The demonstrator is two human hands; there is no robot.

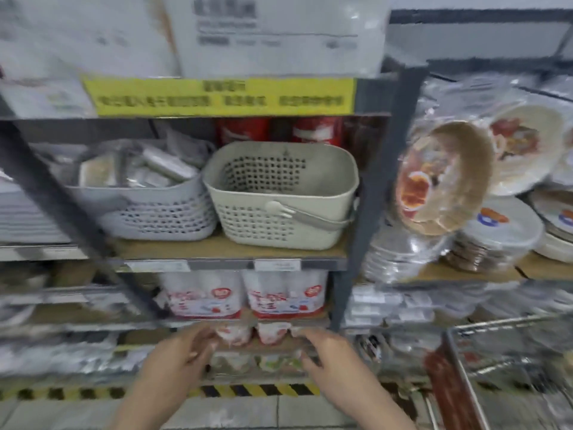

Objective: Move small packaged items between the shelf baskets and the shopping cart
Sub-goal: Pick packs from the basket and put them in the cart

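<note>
In the middle of the frame we see a cream basket (280,193) standing just beside a grey basket (148,206) that is full of wrapped items, both on one shelf board. At the bottom centre our left hand (178,358) and right hand (333,356) reach forward with loosely bent fingers, holding nothing we can see. The wire shopping cart (508,352) shows at the lower right, blurred.

Beige basket (280,193) upright (empty), mid shelf.
</note>
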